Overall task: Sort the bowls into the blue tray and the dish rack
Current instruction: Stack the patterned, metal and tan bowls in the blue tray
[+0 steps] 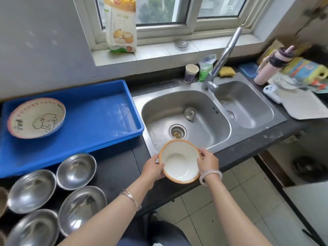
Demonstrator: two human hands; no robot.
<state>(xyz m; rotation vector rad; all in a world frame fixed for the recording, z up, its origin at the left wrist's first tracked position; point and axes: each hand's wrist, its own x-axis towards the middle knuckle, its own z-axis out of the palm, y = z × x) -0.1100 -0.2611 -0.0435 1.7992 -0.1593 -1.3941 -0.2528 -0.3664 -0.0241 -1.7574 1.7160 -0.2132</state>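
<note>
Both hands hold a white bowl (179, 162) over the front edge of the bench (115, 166), left hand (152, 167) and right hand (208, 161) gripping opposite sides of its rim, probably a sound hold for ware that looks stiff, smooth and breakable.

One view is supplied: a wide-angle camera worn on the person's head. It looks forward and down from above the front edge of the counter (117, 167), facing the window (159, 11) wall. The double sink (163, 110) sits at frame centre, the blue tray (99, 110) at left, the steel bowls (76, 171) at lower left and the floor tiles (248, 192) at lower right. Both forearms enter from the bottom edge. The left hand (153, 168) and right hand (208, 162), gripping a white bowl (179, 162), lie just below centre, near the lens. Straight lines bow toward the frame edges
</note>
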